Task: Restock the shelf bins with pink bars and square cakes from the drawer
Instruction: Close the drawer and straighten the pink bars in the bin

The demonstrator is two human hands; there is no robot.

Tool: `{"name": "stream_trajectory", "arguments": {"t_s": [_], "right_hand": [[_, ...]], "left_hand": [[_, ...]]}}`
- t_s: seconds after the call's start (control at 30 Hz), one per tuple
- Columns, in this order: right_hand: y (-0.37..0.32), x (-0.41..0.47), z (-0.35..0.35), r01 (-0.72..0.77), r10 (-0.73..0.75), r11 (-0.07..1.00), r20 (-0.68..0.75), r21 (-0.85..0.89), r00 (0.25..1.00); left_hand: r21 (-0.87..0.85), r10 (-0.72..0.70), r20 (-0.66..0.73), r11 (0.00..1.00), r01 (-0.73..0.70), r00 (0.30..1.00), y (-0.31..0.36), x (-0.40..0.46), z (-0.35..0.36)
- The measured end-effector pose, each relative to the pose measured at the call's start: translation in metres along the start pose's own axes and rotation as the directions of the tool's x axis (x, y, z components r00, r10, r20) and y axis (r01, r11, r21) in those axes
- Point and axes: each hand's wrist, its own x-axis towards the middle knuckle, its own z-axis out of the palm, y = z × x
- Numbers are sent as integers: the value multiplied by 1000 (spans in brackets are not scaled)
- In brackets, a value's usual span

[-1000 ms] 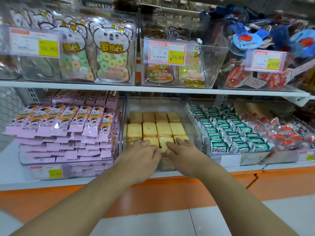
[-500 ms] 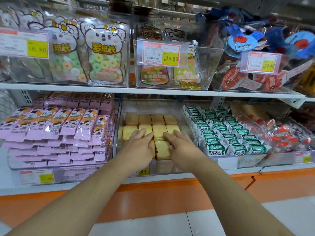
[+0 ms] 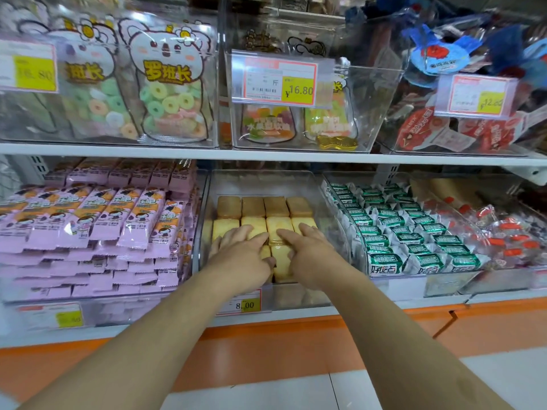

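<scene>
Your left hand (image 3: 242, 255) and right hand (image 3: 307, 253) are lying flat, fingers straight, pressing the front square cakes (image 3: 279, 232) inside the clear middle bin (image 3: 334, 232). You're wanting gentle, even pressure so the rows are sitting flush, not squashing.

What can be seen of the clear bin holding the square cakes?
The clear bin looks like see-through plastic, open-topped, on the lower shelf between the pink bars and green packets. Wrapped yellow square cakes fill it in rows. A price tag reading 8.00 hangs on its front. Both hands, left and right, rest on the front cakes.
</scene>
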Motion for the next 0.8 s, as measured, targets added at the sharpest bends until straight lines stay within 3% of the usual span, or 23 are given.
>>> {"name": "stream_trajectory", "arguments": {"t_s": [0.3, 0.8], "right_hand": [[0, -3, 2, 23, -24, 996, -1, -84, 1000], [5, 5, -2, 37, -37, 999, 16, -2, 999]], "left_hand": [[-13, -55, 67, 998, 56, 996, -2, 0, 5], [-23, -52, 49, 998, 53, 997, -5, 1, 4]]}}
